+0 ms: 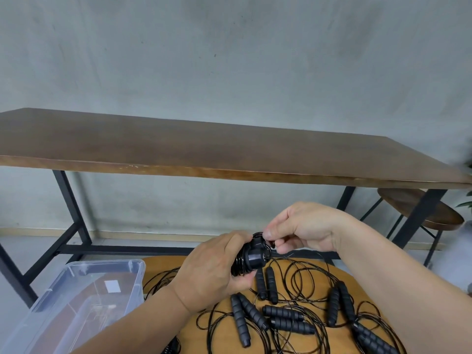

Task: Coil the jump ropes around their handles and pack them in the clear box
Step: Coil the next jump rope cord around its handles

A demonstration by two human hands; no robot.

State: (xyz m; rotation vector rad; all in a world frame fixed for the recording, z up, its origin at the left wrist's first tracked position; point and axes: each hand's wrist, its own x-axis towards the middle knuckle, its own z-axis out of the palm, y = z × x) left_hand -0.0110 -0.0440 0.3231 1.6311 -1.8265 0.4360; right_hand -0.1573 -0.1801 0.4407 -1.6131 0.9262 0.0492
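My left hand (213, 268) grips a pair of black jump rope handles (251, 256) held together, with thin black rope wound around them. My right hand (301, 229) pinches the rope (271, 243) right at the end of the handles. A loose strand trails from there down to the pile. Below my hands, several more black ribbed handles (281, 312) lie in a tangle of thin black ropes (304, 279) on a round wooden stool top (224, 325). The clear box (76, 302) stands open at the lower left with no ropes visible inside.
A long brown table (229, 149) on black metal legs runs across the back, against a grey wall. A round wooden stool (421, 213) stands under its right end. Green plant leaves show at the right edge.
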